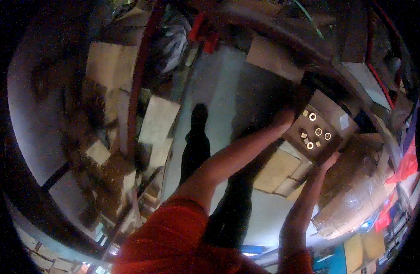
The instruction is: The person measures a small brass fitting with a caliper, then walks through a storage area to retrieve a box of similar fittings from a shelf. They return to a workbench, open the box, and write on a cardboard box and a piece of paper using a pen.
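Between my two hands is an open cardboard box (320, 148), tilted, at the right of the head view. Several small brass-coloured rings (312, 117) and short blocky pieces lie in it, too small to name surely. One raised flap (328, 106) bears a white label (343, 121). My left hand (286, 119) is closed on the box's left side, its fingers mostly in shadow. The near right corner is gripped by my right hand (331, 161), with part of the fingers hidden behind the wall.
Cardboard cartons (277, 170) stand below the box. A large taped carton (351, 201) bulges at the right. Shelving with boxes (160, 116) runs along the left of a narrow aisle (219, 86). A red-edged shelf (379, 84) rises at the far right.
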Tool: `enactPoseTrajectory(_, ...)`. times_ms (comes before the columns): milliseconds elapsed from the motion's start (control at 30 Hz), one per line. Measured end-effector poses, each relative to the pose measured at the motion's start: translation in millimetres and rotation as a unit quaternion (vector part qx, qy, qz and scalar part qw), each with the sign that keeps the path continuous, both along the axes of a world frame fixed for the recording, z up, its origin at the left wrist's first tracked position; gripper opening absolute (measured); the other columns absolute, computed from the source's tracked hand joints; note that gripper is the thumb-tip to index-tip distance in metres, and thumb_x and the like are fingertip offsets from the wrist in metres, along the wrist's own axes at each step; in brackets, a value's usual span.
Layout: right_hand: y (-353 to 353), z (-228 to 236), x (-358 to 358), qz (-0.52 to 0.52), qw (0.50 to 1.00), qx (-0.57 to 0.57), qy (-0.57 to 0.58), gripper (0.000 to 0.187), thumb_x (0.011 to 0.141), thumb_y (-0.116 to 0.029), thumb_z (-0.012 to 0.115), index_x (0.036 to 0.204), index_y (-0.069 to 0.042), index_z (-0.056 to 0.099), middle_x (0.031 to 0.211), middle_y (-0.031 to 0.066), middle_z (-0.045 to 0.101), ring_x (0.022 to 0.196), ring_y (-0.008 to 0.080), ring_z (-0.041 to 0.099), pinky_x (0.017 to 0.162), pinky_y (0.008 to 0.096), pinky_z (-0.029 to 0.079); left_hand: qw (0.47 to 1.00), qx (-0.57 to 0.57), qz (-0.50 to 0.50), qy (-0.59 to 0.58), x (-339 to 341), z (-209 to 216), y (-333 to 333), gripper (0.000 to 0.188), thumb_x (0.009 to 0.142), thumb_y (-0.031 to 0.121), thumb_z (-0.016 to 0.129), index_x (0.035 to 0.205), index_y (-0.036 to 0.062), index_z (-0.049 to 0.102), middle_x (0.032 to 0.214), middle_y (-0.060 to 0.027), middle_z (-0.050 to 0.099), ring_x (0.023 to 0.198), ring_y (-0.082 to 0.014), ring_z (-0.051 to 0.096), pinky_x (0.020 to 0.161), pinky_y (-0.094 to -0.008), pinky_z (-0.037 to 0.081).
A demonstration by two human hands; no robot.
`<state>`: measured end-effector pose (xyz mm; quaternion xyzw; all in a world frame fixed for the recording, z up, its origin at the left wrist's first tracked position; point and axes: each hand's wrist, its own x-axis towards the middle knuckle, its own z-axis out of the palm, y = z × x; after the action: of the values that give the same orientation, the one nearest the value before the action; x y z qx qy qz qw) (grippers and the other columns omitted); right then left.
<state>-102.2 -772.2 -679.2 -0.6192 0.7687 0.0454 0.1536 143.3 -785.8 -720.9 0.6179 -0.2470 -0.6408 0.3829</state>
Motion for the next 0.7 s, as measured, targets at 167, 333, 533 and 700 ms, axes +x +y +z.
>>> enactPoseTrajectory(167,26.3,-1.8,6.7,-0.069,0.967,-0.030,-0.242,0.034,0.082,-0.029,0.053,0.102,-0.003,0.060,0.093,0.0094,0.065,0.079,0.0191,0.061,0.072,0.0320,0.050,0.979,0.145,0.063,0.127,16.4,58.1,17.7,0.041,0.092,0.031,0.035,0.118,0.0036,0.051,0.111,-0.0150,0.055,0.099,-0.0234,0.052,0.088,-0.0355,0.039)
enactPoseTrajectory(333,8.7,21.9,57.3,-0.248,0.784,0.030,-0.568,0.030,0.089,-0.022,0.047,0.109,-0.001,0.052,0.105,0.0098,0.058,0.089,0.0217,0.058,0.076,0.0342,0.049,0.980,0.098,0.110,0.135,19.5,-14.2,54.4,0.041,0.092,0.034,0.034,0.116,0.0057,0.052,0.112,-0.0141,0.055,0.098,-0.0227,0.053,0.088,-0.0347,0.039)
enactPoseTrajectory(533,-12.9,-33.4,97.1,-0.141,0.871,0.040,-0.468,0.030,0.087,-0.024,0.045,0.102,-0.002,0.058,0.098,0.0092,0.062,0.084,0.0202,0.059,0.075,0.0344,0.049,0.984,0.119,0.092,-0.090,80.2,18.3,18.4,0.043,0.091,0.036,0.035,0.106,0.0013,0.055,0.102,-0.0139,0.059,0.093,-0.0211,0.054,0.083,-0.0350,0.041)
enactPoseTrajectory(700,-80.6,-60.3,192.5,-0.300,0.625,0.026,-0.720,0.028,0.086,-0.021,0.048,0.105,-0.002,0.056,0.101,0.0104,0.059,0.090,0.0244,0.058,0.080,0.0367,0.047,0.968,0.115,0.219,-0.044,152.4,72.2,-71.3,0.047,0.090,0.042,0.041,0.104,0.0012,0.059,0.095,-0.0076,0.060,0.087,-0.0173,0.054,0.076,-0.0343,0.044)
